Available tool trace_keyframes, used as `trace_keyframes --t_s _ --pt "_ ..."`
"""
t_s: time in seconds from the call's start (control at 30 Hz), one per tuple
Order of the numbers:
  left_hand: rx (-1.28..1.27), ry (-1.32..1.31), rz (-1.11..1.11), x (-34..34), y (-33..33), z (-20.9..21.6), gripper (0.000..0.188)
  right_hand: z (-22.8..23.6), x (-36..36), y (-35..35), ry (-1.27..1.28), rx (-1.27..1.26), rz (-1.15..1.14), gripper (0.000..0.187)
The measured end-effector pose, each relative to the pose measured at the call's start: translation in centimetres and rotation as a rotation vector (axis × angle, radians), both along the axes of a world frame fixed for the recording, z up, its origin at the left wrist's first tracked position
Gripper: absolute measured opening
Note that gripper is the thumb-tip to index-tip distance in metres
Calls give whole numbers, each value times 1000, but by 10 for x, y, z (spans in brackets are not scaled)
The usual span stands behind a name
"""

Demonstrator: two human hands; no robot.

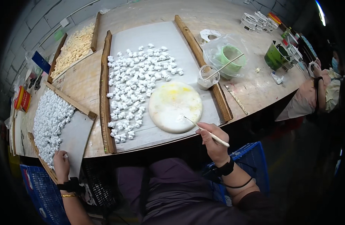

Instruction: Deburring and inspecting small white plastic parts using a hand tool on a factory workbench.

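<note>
My right hand (214, 139) grips a thin paintbrush (219, 141) with a pale, smeared handle. The brush tip touches a round whitish disc (175, 108) stained with yellow paint at its far side. At the lower left my left hand (61, 165) is at the near end of a wood-edged tray filled with small white knobbly pieces (50, 123). Its fingers are pinched, and a bit of white shows at the fingertips, apparently one of those pieces. Left of the disc, many similar white pieces (138, 75) lie spread on a white sheet (153, 35) between two wooden rails.
Wooden rails (105, 93) flank the sheet. A clear cup (208, 78) with a stick and a green cup (232, 60) in plastic stand at right. Cream pieces (75, 47) fill a far-left tray. Blue crates (251, 161) sit below. Another person (311, 90) works at far right.
</note>
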State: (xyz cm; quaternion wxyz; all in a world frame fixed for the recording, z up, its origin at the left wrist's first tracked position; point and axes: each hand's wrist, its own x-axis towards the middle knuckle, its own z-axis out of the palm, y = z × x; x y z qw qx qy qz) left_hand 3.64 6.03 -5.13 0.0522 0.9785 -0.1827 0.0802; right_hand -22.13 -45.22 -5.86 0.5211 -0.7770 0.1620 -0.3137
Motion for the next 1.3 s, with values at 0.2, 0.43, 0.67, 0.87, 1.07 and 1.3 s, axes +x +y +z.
trace_keyframes --t_s 0.2,0.43,0.67,0.87,1.07,1.3 --pt "-278 77 200 -7 -5 7 25 -3 5 -1 -92 -597 51 29" --pt "-1063 199 227 -69 -79 56 34 3 -5 3 -74 -652 52 30" --pt "-1456 673 111 -130 -163 57 29 9 1 -1 -67 -467 72 27" --pt "-1589 951 129 -153 -203 45 28 12 -6 -5 4 -122 107 23" --pt "-1695 1239 164 -166 -240 35 26 12 -15 -7 -23 805 134 29" --pt "-1780 1390 144 -161 -275 24 32 14 -21 11 -73 946 251 33"
